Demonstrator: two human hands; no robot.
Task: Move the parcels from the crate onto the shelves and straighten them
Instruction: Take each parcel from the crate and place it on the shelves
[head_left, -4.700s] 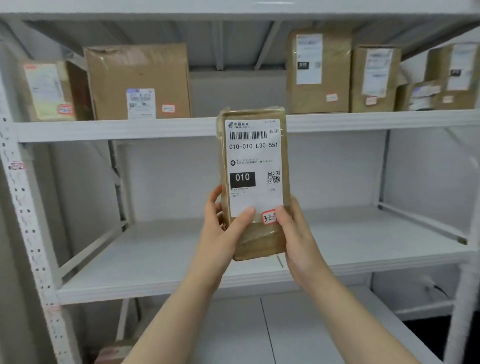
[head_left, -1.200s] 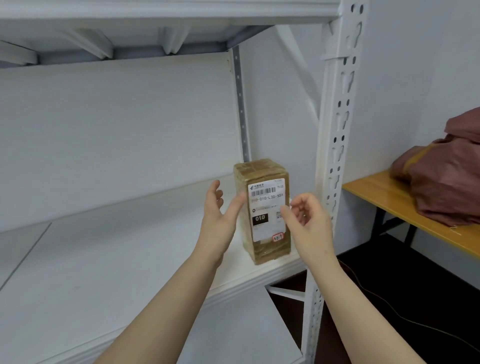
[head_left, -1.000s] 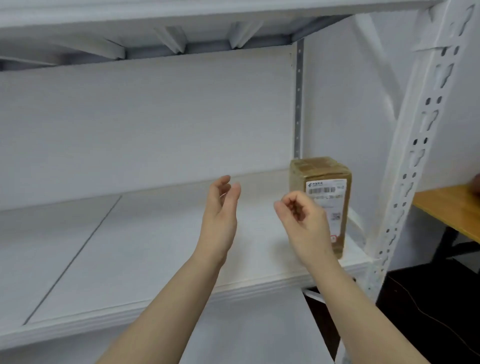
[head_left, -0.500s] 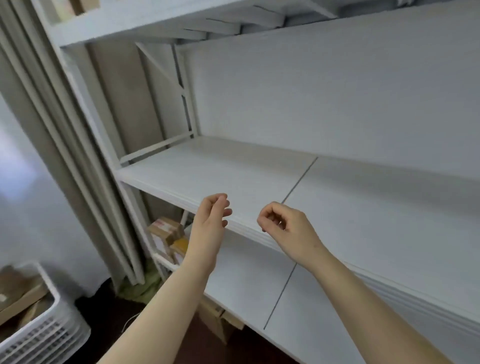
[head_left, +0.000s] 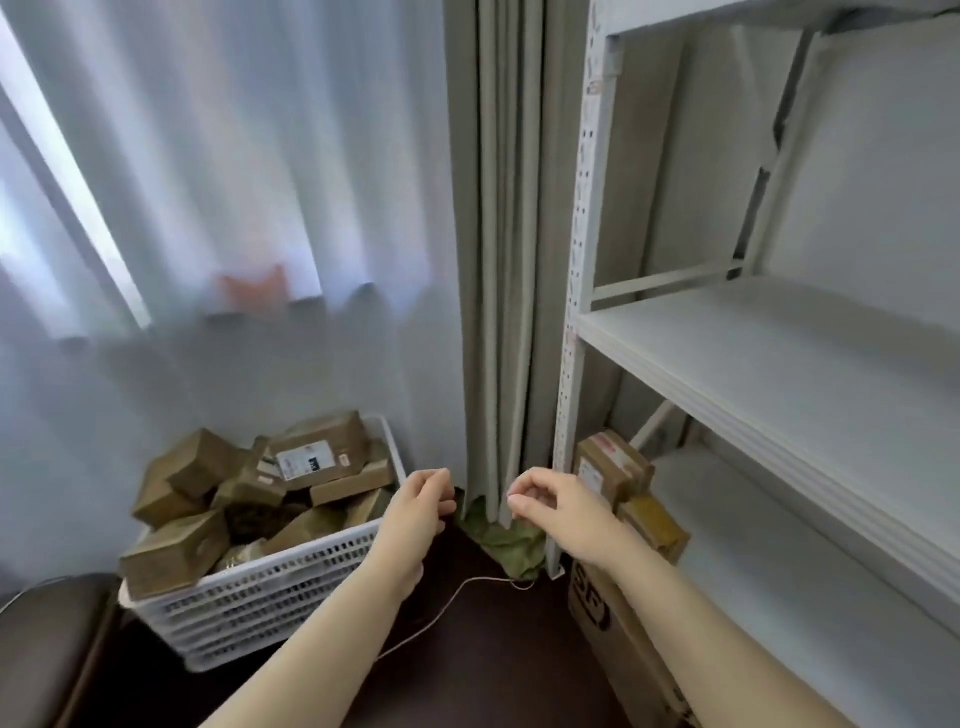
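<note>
A white slatted crate (head_left: 270, 587) on the floor at lower left is heaped with several brown taped parcels (head_left: 311, 457). My left hand (head_left: 418, 512) hovers just right of the crate's near corner, fingers loosely curled, holding nothing. My right hand (head_left: 561, 512) hangs beside it, also loosely curled and holding nothing. The white metal shelves (head_left: 753, 374) stand at the right. Two small parcels (head_left: 613, 470) sit at the left end of the lower shelf, behind my right hand.
Grey curtains (head_left: 498, 260) hang between crate and shelf post (head_left: 582, 291). A large cardboard box (head_left: 618, 639) stands on the dark floor under the shelves. A thin cord (head_left: 441, 608) lies on the floor. A dark rounded seat (head_left: 47, 639) shows at lower left.
I let go of the parcel, left standing at the shelf's right end. My view then swung left and down to the crate. Both hands stay raised and hold nothing.
</note>
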